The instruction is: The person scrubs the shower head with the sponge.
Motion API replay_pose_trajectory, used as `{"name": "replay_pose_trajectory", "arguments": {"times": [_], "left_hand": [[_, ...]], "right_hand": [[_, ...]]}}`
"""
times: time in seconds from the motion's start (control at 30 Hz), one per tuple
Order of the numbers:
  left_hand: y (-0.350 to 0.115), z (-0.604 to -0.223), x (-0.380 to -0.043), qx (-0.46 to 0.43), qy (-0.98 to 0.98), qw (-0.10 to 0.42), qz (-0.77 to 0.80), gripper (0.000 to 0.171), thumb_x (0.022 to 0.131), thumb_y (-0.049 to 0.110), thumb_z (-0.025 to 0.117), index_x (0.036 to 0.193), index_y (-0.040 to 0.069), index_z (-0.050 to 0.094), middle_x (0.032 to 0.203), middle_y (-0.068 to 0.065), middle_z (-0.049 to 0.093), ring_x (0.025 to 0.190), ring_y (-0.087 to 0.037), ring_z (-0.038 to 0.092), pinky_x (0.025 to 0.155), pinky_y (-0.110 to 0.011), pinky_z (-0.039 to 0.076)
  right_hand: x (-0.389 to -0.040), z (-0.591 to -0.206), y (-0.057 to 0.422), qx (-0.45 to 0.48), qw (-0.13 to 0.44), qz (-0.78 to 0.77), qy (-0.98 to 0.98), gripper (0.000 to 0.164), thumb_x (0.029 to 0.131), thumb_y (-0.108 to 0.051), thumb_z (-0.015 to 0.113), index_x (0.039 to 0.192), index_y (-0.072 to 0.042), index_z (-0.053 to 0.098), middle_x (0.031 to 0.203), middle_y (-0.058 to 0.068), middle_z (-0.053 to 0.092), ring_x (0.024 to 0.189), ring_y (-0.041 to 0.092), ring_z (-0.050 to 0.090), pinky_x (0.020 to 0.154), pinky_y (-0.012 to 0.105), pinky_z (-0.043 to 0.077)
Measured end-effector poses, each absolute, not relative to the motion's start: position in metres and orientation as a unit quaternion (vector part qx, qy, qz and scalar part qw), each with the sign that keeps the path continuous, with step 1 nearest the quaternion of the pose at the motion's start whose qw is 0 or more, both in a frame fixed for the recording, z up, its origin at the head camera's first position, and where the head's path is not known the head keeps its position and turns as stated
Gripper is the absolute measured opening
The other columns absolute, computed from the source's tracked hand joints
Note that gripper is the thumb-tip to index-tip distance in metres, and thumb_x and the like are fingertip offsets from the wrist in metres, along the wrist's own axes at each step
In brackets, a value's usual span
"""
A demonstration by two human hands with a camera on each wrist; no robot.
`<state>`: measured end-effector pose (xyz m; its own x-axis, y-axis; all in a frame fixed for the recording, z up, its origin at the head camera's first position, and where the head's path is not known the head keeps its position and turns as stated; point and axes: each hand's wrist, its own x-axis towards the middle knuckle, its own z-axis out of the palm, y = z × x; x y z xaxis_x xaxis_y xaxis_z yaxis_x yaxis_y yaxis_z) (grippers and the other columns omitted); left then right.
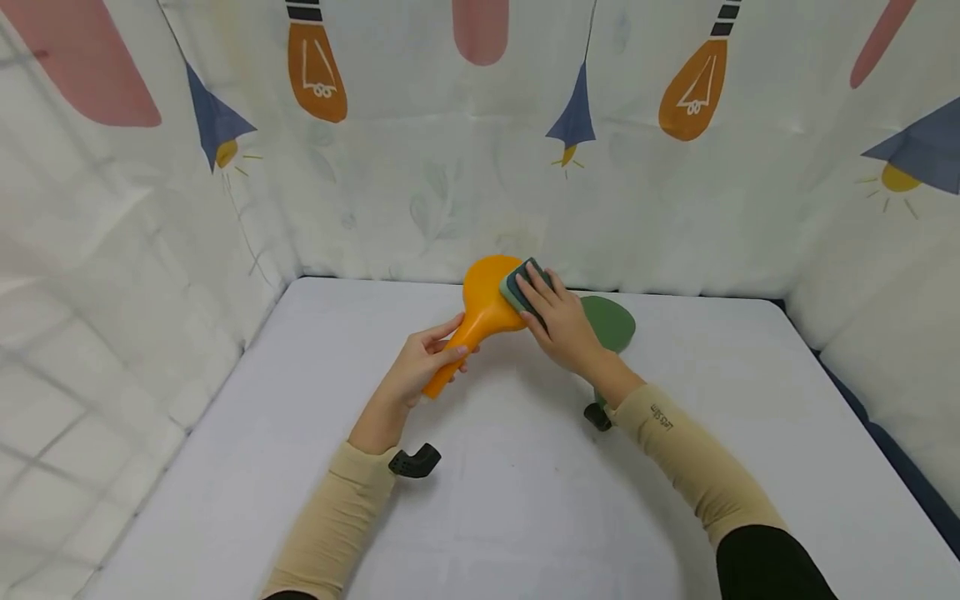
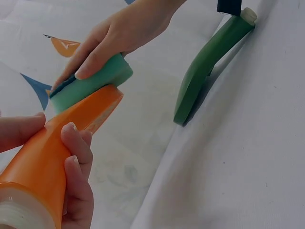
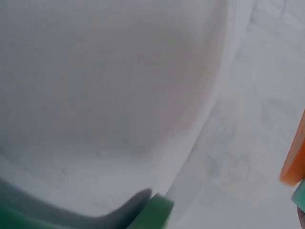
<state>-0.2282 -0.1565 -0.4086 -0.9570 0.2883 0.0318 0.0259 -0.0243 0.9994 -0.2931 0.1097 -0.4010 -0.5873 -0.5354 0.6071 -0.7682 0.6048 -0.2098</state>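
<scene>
My left hand [image 1: 420,365] grips the handle of an orange paddle [image 1: 482,292] with a broad, rounded head, held tilted above the table. My right hand [image 1: 564,327] holds a sponge [image 1: 512,293], light green with a darker top, against the paddle's head. In the left wrist view the sponge [image 2: 97,87] lies flat on the orange face, thumb on its near side. That view also shows a pale, hollow handle end on the paddle [image 2: 40,152]. Only the orange edge [image 3: 294,164] and a corner of the sponge [image 3: 300,195] enter the right wrist view.
A similar green paddle [image 1: 611,323] lies on the white table [image 1: 480,500] behind my right forearm, partly hidden by it. Patterned cloth walls [image 1: 450,167] rise behind the table and at both sides. Black wrist mounts [image 1: 416,461] stick out from the sleeves.
</scene>
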Motion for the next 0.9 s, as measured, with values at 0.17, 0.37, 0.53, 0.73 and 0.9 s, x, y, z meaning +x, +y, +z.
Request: {"name": "replay_pose_trajectory", "arguments": {"times": [0.17,0.37,0.53,0.73,0.9], "left_hand": [[-0.158,-0.409,-0.229,0.121,0.688,0.098,0.709,0.058,0.103,0.008,0.062,0.156,0.007,0.041,0.108,-0.012,0.075,0.071,-0.017,0.064,0.063,-0.022,0.053],[-0.157,-0.409,-0.229,0.111,0.687,0.098,0.711,0.057,0.103,0.008,0.061,0.157,0.009,0.042,0.11,-0.014,0.074,0.071,-0.017,0.063,0.063,-0.022,0.053],[-0.158,-0.409,-0.229,0.114,0.688,0.097,0.711,0.057,0.103,0.008,0.063,0.156,0.011,0.043,0.108,-0.01,0.075,0.073,-0.021,0.063,0.063,-0.022,0.053],[-0.158,-0.406,-0.227,0.126,0.687,0.096,0.709,0.058,0.102,0.007,0.063,0.156,0.01,0.043,0.105,-0.007,0.075,0.072,-0.018,0.063,0.063,-0.022,0.053],[-0.158,-0.406,-0.226,0.125,0.691,0.099,0.705,0.058,0.102,0.008,0.064,0.156,0.01,0.044,0.106,-0.007,0.075,0.074,-0.024,0.063,0.063,-0.023,0.053]], "right_hand": [[-0.279,-0.404,0.094,0.45,0.279,0.187,-0.827,0.054,0.102,-0.02,0.064,0.151,-0.005,0.049,0.16,0.019,0.038,0.146,0.049,0.03,0.1,0.064,0.041],[-0.284,-0.396,0.089,0.463,0.279,0.184,-0.821,0.054,0.099,-0.017,0.067,0.15,-0.005,0.051,0.158,0.017,0.041,0.145,0.048,0.032,0.098,0.061,0.042],[-0.302,-0.39,0.102,0.389,0.24,0.243,-0.856,0.054,0.104,-0.017,0.06,0.154,-0.006,0.045,0.162,0.015,0.035,0.147,0.046,0.029,0.104,0.067,0.037],[-0.311,-0.395,0.121,0.312,0.207,0.302,-0.877,0.054,0.107,-0.017,0.054,0.157,-0.004,0.039,0.164,0.016,0.031,0.149,0.046,0.026,0.112,0.07,0.027],[-0.306,-0.401,0.119,0.322,0.226,0.281,-0.875,0.054,0.106,-0.016,0.055,0.156,-0.002,0.04,0.162,0.018,0.032,0.148,0.048,0.027,0.112,0.069,0.028]]}}
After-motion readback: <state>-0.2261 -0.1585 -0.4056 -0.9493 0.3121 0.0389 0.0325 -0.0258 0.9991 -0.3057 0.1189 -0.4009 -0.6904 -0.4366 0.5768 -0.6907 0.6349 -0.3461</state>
